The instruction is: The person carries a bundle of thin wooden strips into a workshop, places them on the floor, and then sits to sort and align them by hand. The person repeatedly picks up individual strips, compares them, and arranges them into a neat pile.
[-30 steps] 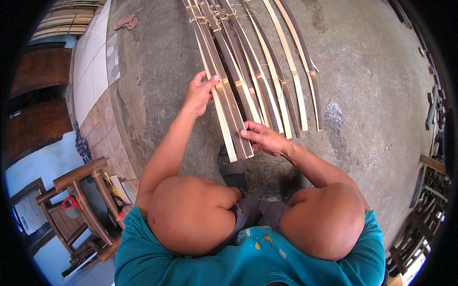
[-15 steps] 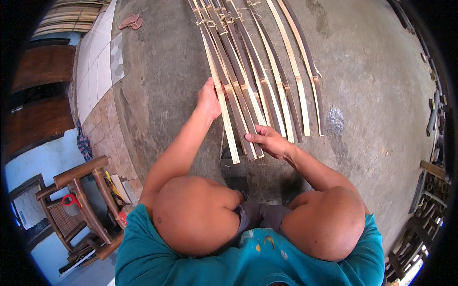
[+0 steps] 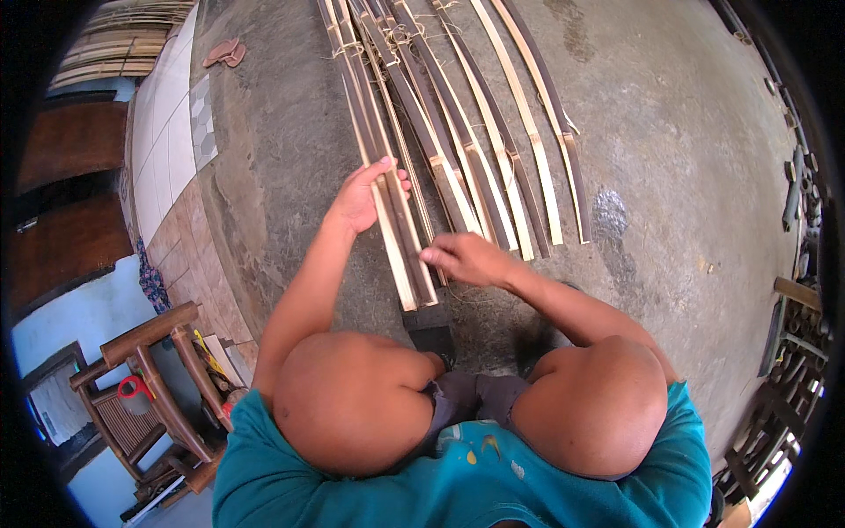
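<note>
In my left hand (image 3: 359, 198) is a group of long, flat bamboo strips (image 3: 398, 231), dark-skinned and pale. My thumb lies over them and my fingertips show at their right edge. Their near ends hang above my foot (image 3: 429, 327). My right hand (image 3: 469, 259) is closed, fingers curled, with its thumb at the right edge of these strips close to their ends; whatever is between its fingers is hidden. Just to the right, more bamboo strips (image 3: 482, 176) fan out lengthwise, some tied with thin fibre (image 3: 400, 38) toward the far end.
Concrete floor (image 3: 678, 132) spreads around the strips. Pink sandals (image 3: 224, 53) lie far left, beside white tiles (image 3: 167, 114). A bamboo chair (image 3: 150, 396) with a red-rimmed roll of tape (image 3: 134, 393) stands at the left. Dark pieces and racks (image 3: 766, 431) line the right edge.
My left hand has drawn some strips leftward, apart from the others, and turned to grip them from above. My right hand has shifted slightly left, its thumb now at their edge.
</note>
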A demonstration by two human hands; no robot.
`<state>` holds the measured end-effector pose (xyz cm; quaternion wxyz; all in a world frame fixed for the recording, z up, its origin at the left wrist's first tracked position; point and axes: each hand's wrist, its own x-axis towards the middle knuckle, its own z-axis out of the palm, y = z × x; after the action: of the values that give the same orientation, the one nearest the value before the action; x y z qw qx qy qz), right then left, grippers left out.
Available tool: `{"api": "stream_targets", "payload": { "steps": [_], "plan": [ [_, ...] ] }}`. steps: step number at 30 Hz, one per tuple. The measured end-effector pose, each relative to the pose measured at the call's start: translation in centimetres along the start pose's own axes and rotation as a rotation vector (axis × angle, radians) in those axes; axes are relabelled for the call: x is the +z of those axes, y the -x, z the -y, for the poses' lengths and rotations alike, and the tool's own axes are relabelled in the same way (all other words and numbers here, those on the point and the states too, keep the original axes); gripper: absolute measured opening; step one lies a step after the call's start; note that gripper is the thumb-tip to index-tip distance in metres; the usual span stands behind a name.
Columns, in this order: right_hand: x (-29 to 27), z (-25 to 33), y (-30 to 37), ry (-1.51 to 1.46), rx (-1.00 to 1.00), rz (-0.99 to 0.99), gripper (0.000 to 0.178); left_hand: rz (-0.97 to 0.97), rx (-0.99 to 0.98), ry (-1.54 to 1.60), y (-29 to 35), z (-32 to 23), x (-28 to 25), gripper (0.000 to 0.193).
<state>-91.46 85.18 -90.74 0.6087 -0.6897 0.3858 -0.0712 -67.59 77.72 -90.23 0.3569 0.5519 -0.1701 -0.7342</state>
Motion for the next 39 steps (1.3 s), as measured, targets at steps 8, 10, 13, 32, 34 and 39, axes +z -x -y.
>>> {"api": "stream_targets", "payload": {
  "steps": [8, 10, 13, 32, 34, 39],
  "plan": [
    [-0.1, -6.6, -0.1, 0.516, 0.138, -0.279, 0.067, -0.124, 0.054, -0.114, 1.1, 0.1, -1.8, 0.029],
    [-0.3, -6.3, -0.5, 0.468, 0.237, -0.240, 0.058, -0.168, 0.056, -0.141, 1.5, -0.7, -1.2, 0.029],
    [-1.1, -7.9, -0.9, 0.234, 0.239, -0.264, 0.045, -0.101, 0.154, -0.112, 2.3, -2.3, -1.7, 0.031],
    [-1.5, -3.8, 2.7, -0.743, 0.195, 0.081, 0.044, -0.016, 0.084, -0.119, -1.8, 0.6, 1.5, 0.039],
    [-1.7, -2.4, 2.8, -0.729, 0.099, 0.019, 0.038, -0.009, 0.099, -0.127, -1.8, 0.9, 1.9, 0.042],
    [-2.0, -2.0, 2.3, -0.770, 0.085, -0.083, 0.035, 0.027, 0.061, -0.109, -1.7, 0.4, 2.7, 0.041]
  ]
}}
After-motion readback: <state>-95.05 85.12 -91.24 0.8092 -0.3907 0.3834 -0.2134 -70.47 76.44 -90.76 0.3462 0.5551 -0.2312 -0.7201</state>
